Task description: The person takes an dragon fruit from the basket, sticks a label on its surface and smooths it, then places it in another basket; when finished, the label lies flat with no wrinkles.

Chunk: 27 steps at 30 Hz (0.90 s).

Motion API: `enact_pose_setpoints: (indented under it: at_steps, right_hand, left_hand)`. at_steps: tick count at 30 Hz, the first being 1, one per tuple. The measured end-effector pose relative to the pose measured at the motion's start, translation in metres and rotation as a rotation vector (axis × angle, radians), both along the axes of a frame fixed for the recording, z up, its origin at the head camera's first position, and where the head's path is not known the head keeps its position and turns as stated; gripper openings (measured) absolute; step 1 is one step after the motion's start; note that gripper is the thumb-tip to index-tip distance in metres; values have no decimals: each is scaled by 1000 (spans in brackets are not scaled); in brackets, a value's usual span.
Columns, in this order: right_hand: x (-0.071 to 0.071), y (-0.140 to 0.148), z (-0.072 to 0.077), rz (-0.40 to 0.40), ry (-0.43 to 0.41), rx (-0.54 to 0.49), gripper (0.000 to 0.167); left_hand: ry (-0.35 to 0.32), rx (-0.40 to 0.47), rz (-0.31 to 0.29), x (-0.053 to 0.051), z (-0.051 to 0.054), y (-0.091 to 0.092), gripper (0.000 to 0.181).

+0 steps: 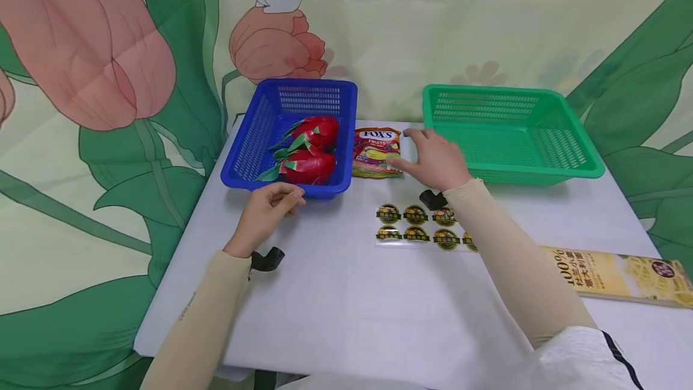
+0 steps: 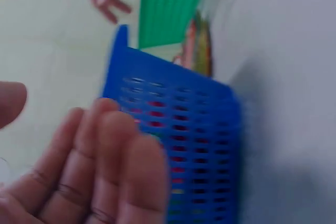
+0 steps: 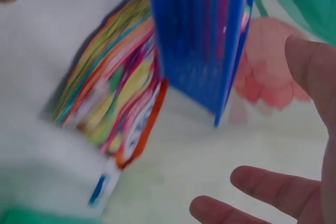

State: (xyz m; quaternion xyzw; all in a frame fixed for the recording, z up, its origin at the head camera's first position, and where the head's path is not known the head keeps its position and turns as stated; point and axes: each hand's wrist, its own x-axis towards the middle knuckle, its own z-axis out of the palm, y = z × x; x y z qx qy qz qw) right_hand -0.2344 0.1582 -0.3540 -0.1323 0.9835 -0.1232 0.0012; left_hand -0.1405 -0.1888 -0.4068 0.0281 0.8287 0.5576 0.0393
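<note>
Two red dragon fruits with green leaf tips, one dragon fruit [image 1: 311,168] nearer the front, lie in a blue basket [image 1: 346,131]. My left hand [image 1: 265,212] is at that basket's front rim, holding nothing; its fingers look relaxed in the left wrist view, and whether they touch the rim I cannot tell. To the basket's right lies a colourful FOX'S fruit candy bag [image 1: 377,152]. My right hand [image 1: 438,158] hovers with fingers spread between the bag and a green basket [image 1: 541,176]. In the right wrist view, its fingers [image 3: 273,190] are apart from the candy bag [image 3: 113,87].
A sheet of round black-and-gold stickers [image 1: 415,233] lies in front of the candy bag, partly under my right forearm. At the right is a yellow pasta package [image 1: 622,272], one end covered by that arm. Behind the white table [image 1: 335,318] hangs a printed flower cloth [image 1: 379,35].
</note>
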Motion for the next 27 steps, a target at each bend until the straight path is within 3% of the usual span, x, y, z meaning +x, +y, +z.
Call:
enact_pose_setpoints:
  at_steps: [4, 11, 15, 22, 27]
  right_hand:
    - [-12, -34, 7, 59, -24, -2, 82]
    - [-25, -100, 18, 159, -103, -15, 78]
    - [-29, -133, 21, 221, -113, 58, 68]
    - [-32, -168, 18, 257, -178, 166, 58]
    - [-33, -178, 14, 269, -196, 196, 62]
  left_hand:
    - [-145, 44, 11, -4, -15, -1, 47]
    - [-243, 195, 57, -13, -28, -2, 55]
    - [-273, 278, 66, -17, -29, -4, 54]
    - [-377, 685, 27, -19, -26, -9, 27]
    - [-384, 735, 51, -18, -23, -8, 23]
